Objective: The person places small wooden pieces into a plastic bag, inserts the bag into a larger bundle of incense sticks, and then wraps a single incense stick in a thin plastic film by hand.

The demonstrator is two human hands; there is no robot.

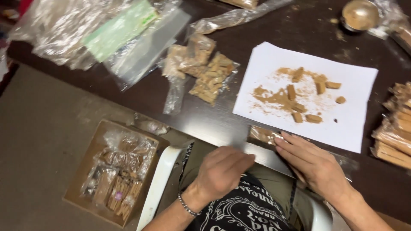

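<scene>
I look down at a dark table point(265, 25). My left hand point(222, 169) and right hand point(314, 164) rest at its near edge, fingers meeting on a small clear packet of tan sticks point(262, 134). Just beyond lies a white paper sheet point(355, 107) strewn with brown stick pieces point(299, 107) and powder. To its left sit filled clear bags point(205, 72); at far right, stacked packets point(396, 132). A metal bowl point(359, 15) stands at the top. On the floor to my left, a cardboard box point(83, 171) holds more packets.
</scene>
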